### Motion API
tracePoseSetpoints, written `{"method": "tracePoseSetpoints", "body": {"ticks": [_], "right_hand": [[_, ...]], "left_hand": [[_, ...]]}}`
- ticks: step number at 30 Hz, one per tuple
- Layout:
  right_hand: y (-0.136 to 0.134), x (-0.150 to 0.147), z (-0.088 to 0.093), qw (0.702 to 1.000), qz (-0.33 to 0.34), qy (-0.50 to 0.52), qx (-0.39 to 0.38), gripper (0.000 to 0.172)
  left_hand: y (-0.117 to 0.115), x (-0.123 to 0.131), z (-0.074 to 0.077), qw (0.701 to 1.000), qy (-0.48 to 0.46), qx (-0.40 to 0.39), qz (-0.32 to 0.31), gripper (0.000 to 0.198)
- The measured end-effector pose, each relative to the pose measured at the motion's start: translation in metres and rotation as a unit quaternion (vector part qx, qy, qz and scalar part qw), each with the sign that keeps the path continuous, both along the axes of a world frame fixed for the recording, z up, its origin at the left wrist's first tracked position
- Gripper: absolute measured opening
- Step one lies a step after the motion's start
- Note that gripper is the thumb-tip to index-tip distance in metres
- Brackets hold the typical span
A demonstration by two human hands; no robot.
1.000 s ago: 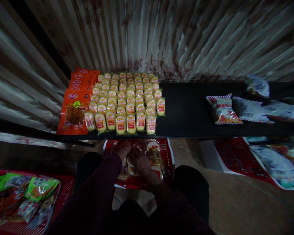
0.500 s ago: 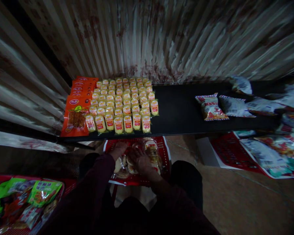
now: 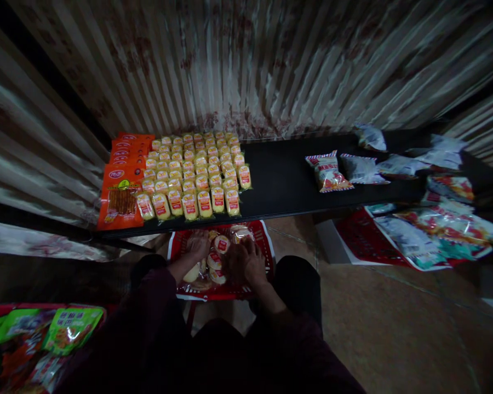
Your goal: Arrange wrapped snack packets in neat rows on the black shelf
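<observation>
A red basket with a white rim (image 3: 270,241) sits between my knees, partly under the shelf's front edge. Inside lie several round wrapped cakes or biscuits (image 3: 217,260) with red-and-white labels. My left hand (image 3: 198,245) rests at the basket's left side on the packets, its fingers stretched forward and dim in shadow. Over the right half of the contents, my right hand (image 3: 250,262) reaches down with its fingers apart, touching the packets. Neither hand shows a packet lifted. The shadow hides what lies under the fingertips.
On the black shelf (image 3: 277,180) stand rows of small yellow wrapped cakes (image 3: 191,175) beside orange snack packets (image 3: 121,194). Puffy snack bags (image 3: 329,171) lie farther right. Another red basket with bags (image 3: 355,232) is below right; green packets (image 3: 72,328) fill one at lower left.
My right hand has moved to the right across the basket, uncovering labelled round packets in the middle. My left hand stays at the left side. The view has shifted slightly.
</observation>
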State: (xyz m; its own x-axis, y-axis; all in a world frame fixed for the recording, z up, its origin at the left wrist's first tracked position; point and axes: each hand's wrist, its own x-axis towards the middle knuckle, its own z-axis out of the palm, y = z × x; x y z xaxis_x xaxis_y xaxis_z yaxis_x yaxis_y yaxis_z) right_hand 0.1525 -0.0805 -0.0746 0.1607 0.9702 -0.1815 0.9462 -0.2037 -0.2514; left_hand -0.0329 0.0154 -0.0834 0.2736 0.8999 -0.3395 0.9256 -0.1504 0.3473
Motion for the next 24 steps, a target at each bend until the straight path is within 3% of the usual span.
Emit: {"method": "tracePoseSetpoints", "body": {"ticks": [4, 6, 9, 13, 15, 17, 21, 24], "right_hand": [[0.006, 0.008, -0.02, 0.993, -0.046, 0.089, 0.07, 0.055], [0.007, 0.005, -0.03, 0.984, -0.06, 0.135, 0.105, 0.054], [0.008, -0.007, -0.04, 0.972, -0.072, 0.179, 0.133, 0.048], [0.006, -0.014, -0.035, 0.966, -0.089, 0.2, 0.135, 0.046], [0.005, -0.007, -0.026, 0.97, -0.077, 0.193, 0.123, 0.039], [0.002, 0.002, -0.015, 0.98, -0.076, 0.157, 0.096, 0.038], [-0.004, 0.013, -0.006, 0.997, -0.031, 0.062, 0.038, 0.045], [-0.005, 0.01, -0.011, 0.997, 0.001, 0.063, 0.038, 0.049]], "left_hand": [[-0.02, 0.025, 0.011, 1.0, -0.013, -0.008, 0.004, 0.035], [-0.03, 0.04, 0.017, 0.996, -0.045, -0.026, 0.079, 0.04], [-0.046, 0.054, 0.026, 0.982, -0.09, -0.106, 0.13, 0.039], [-0.07, 0.059, 0.033, 0.957, -0.082, -0.129, 0.246, 0.042], [-0.081, 0.061, 0.034, 0.948, -0.117, -0.126, 0.269, 0.044], [-0.089, 0.064, 0.031, 0.95, -0.157, -0.091, 0.256, 0.045], [-0.092, 0.074, 0.015, 0.957, -0.254, -0.023, 0.136, 0.046], [-0.08, 0.078, 0.005, 0.94, -0.275, -0.079, 0.186, 0.048]]}}
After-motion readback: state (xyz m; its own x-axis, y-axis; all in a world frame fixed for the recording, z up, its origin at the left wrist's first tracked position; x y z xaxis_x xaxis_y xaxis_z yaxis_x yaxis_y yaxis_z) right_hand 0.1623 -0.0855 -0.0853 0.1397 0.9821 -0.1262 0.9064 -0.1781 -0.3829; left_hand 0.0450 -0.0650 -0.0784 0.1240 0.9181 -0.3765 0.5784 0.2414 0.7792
